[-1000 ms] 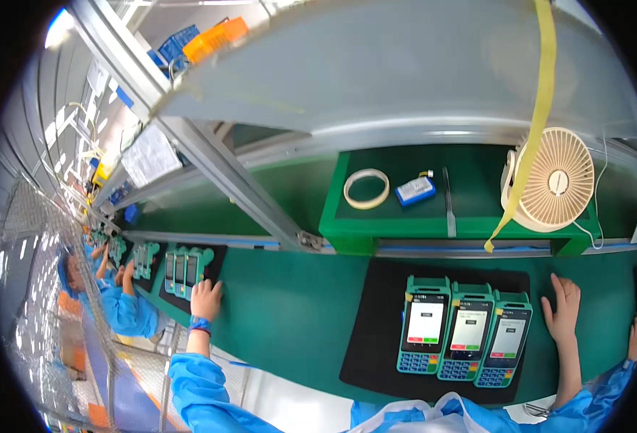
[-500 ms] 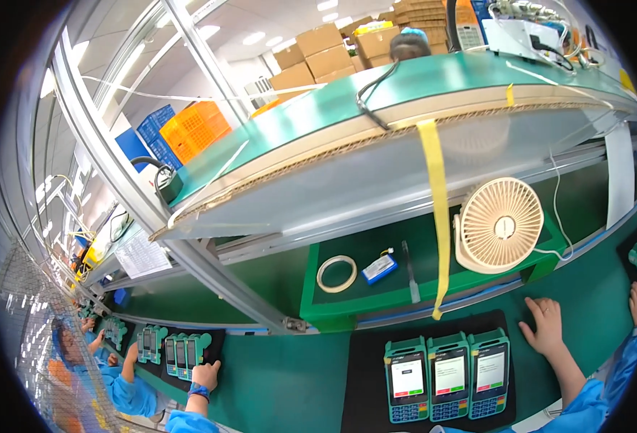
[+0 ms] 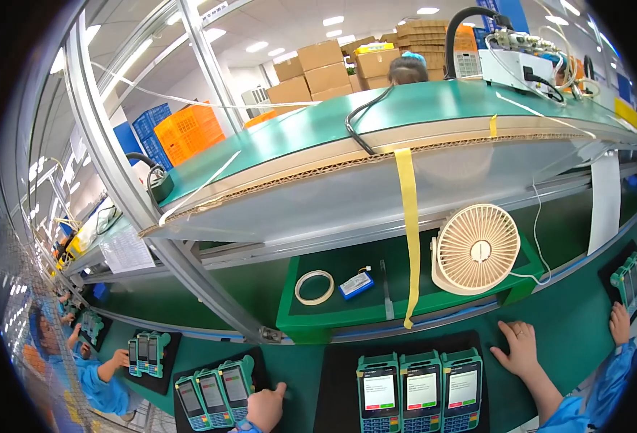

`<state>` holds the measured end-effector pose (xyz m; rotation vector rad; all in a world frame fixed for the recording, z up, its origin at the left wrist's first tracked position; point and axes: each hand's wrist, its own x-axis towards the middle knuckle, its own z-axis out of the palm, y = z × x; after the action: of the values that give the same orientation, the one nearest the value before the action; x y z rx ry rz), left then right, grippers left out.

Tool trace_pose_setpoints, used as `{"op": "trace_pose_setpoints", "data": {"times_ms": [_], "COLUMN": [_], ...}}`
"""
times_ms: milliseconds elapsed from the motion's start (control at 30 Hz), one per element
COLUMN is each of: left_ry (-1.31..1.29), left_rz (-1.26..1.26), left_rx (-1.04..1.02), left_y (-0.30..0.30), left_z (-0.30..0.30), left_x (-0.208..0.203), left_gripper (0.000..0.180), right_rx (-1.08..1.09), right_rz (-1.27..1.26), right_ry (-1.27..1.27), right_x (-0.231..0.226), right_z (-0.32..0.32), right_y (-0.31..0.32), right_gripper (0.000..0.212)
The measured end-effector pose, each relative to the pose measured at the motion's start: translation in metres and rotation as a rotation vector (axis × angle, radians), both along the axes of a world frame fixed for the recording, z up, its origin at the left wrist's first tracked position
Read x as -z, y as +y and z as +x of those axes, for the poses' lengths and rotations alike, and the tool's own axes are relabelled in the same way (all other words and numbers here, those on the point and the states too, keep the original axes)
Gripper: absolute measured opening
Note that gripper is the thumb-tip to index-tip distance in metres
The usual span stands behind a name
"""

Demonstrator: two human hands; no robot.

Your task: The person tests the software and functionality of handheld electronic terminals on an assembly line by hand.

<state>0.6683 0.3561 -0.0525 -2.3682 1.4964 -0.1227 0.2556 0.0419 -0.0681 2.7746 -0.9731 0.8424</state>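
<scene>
My left hand comes in at the lower edge, fingers folded and thumb out, at the right edge of a black mat. Its fingers seem to grip that mat, though their tips are partly hidden. Lying on it are three green-framed payment terminals with dim screens. My right hand rests palm down on the green table, thumb and fingers apart, holding nothing. Between my hands, a second black mat bears three more payment terminals side by side, their screens lit white with red and green buttons.
Beyond the mats stands a green platform with a cream fan, a tape ring and a blue battery pack. Yellow tape hangs from the shelf. Co-workers' hands work at left; another co-worker's hand is at right.
The mat of terminals by my left hand has slid right and nearer, along with the hand. The leftmost lit screen shows a different page. The whole view has shifted; my right hand stays flat.
</scene>
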Motion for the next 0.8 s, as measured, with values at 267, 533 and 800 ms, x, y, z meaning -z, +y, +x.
{"op": "trace_pose_setpoints", "data": {"times_ms": [267,533,800], "left_ry": [0.056,0.123,0.059], "left_rz": [-0.091,-0.269,-0.726], "left_rx": [0.139,0.091,-1.038], "left_y": [0.021,0.015,0.213], "left_z": [-0.052,-0.034,0.177], "left_x": [-0.008,-0.054,0.056], "left_gripper": [0.029,0.015,0.039], "right_rx": [0.006,0.028,-0.059], "right_rz": [0.024,-0.012,0.007], "right_ry": [0.008,0.031,-0.020], "right_x": [0.007,0.016,0.011], "right_z": [0.000,-0.008,-0.006], "right_y": [-0.005,-0.009,-0.005], "right_gripper": [0.061,0.064,0.054]}}
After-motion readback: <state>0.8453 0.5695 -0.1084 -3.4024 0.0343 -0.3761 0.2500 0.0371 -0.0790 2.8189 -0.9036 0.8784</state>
